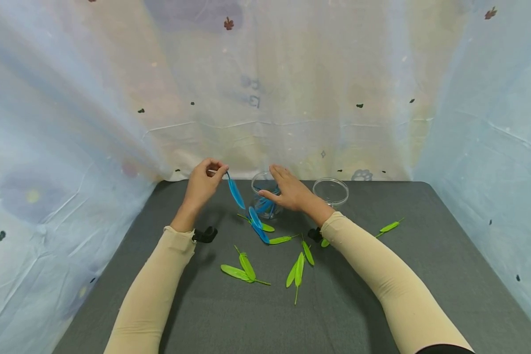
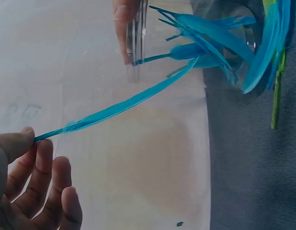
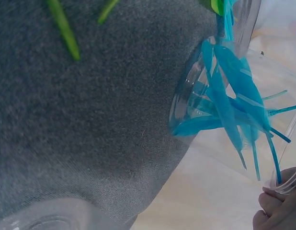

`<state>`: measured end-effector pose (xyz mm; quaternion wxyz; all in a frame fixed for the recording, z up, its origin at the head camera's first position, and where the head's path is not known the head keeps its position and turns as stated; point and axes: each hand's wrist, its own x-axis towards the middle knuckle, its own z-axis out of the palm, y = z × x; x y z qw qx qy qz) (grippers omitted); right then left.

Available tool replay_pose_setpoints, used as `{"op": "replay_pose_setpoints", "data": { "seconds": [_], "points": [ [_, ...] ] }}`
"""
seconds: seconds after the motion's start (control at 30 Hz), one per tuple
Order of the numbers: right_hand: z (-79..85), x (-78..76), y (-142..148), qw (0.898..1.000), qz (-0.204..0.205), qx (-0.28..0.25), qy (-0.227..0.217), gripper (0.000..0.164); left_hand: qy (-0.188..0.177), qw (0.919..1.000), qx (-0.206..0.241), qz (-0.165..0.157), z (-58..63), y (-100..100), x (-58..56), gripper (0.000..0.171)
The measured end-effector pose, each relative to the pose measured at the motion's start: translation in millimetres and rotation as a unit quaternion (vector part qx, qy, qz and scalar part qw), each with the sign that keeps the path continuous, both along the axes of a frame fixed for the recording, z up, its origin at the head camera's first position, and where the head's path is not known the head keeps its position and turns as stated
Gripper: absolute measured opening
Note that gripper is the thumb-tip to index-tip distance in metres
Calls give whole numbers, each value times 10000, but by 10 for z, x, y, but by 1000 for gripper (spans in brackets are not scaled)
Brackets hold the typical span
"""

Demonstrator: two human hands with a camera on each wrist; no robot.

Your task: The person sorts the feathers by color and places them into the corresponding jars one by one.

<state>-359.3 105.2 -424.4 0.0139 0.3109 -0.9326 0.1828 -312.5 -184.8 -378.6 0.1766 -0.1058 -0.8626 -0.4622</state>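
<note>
- Nearest on the grey table (image 1: 230, 319): a pair of green feathers (image 1: 299, 268) and a further cluster to its left lie loose. A sweeping sleeve could scatter them.
- Right wrist: the black wrist mount (image 1: 315, 234) sits just beside another green feather. Low arm travel could drag it.
- Loose blue feathers (image 1: 255, 218) lie in front of the jar, overlapping green ones. Picking up one colour may pull the other along.
- Left hand (image 1: 205, 179): thumb and forefinger are pinched on the quill end of one blue feather (image 1: 236, 193), the other fingers loosely bent. The feather slants downward, its tip just left of the jar. The thin quill could twist in so small a hold; the tip could catch the outer wall and bend.
- Right hand (image 1: 292, 191): thumb and fingers spread wide, cupped about the rim of the clear jar (image 1: 253, 183). Uneven pressure could tip it; the hand also partly covers the mouth.
- Inside the jar, blue feathers cross with quills upward. A new one may snag there.
- Beyond the right hand: a clear round piece (image 1: 331, 192), probably the lid. Protruding quills could hinder its seating.
</note>
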Motion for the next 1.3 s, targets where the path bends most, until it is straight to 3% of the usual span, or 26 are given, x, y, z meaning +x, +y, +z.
{"op": "replay_pose_setpoints", "data": {
  "seconds": [0.33, 0.53, 0.83, 1.3],
  "points": [
    [45, 35, -2, 9999, 37, 38, 90, 99, 905, 9940, 408, 465, 164, 42, -8, 30],
    [38, 30, 0, 9999, -10, 78, 106, 99, 1344, 9875, 611, 551, 253, 101, -15, 29],
    [36, 16, -4, 9999, -22, 111, 70, 100, 1348, 9880, 702, 282, 278, 218, -15, 27],
    [34, 16, -25, 9999, -93, 101, 46, 101, 1162, 9924, 330, 233, 216, 376, -65, 25]
  ]
}}
